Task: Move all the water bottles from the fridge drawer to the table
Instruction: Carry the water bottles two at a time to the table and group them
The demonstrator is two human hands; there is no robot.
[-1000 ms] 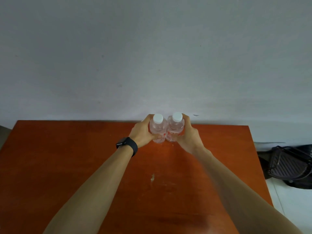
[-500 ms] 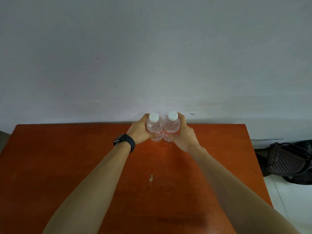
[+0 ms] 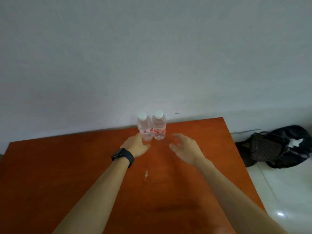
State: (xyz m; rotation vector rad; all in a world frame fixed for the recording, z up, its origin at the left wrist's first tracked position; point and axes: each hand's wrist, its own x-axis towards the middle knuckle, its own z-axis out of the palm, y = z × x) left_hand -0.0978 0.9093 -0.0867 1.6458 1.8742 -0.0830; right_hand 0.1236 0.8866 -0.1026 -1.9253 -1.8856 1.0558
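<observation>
- The left hand (image 3: 136,146), with a dark wristwatch (image 3: 123,157), is relaxed and empty just beside a bottle's base. The right hand (image 3: 185,147) hovers with fingers spread, holding nothing.
- Beyond them, two clear plastic white-capped water bottles, the left bottle (image 3: 144,127) and the right bottle (image 3: 158,126), stand upright and touching at the far edge of the orange-brown wooden table (image 3: 67,166).
- Judging by this, both are placed. The fridge drawer is out of view, so I cannot tell what remains.

Both forearms reach forward — left grip (image 3: 136,146) loose and empty, right grip (image 3: 185,149) splayed, fingers lightly curled.
</observation>
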